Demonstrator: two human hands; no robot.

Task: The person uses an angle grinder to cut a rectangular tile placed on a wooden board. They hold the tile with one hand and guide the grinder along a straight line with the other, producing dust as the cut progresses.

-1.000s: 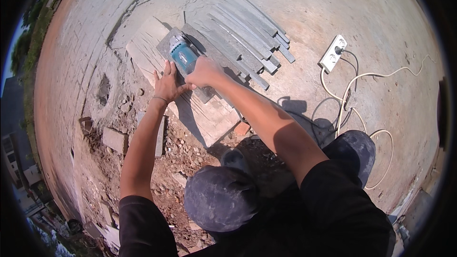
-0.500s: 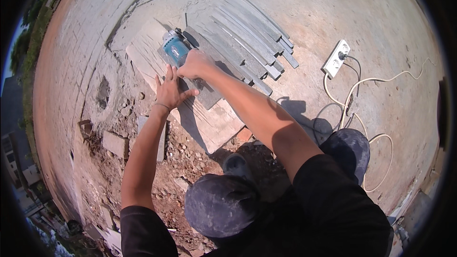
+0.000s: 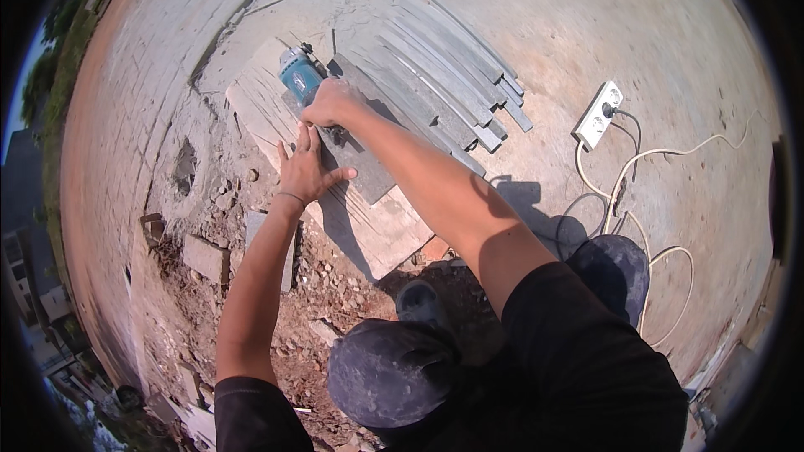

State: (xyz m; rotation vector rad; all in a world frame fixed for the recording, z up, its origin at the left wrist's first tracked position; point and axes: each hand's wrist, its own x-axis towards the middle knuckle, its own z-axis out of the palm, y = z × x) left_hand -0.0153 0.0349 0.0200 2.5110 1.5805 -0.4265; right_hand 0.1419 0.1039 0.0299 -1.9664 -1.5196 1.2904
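My right hand is closed around a teal handheld power cutter with a silver front end. The cutter rests over a grey stone slab, and its blade is hidden. Just nearer and to the left, my left hand lies with fingers stretched and thumb spread, pressing on the slab's left edge. Beneath the slab is a larger pale board scored with many cut lines. To the right of the cutter lie several narrow grey stone strips, side by side.
A white power strip with a dark plug lies on the concrete at right. Its pale cord loops toward my right knee. Rubble and a loose concrete block lie at near left. My left knee is close below the board.
My right hand and the cutter have moved slightly away from me and to the left along the slab. My left hand stays in place on it. The whole view has shifted a little.
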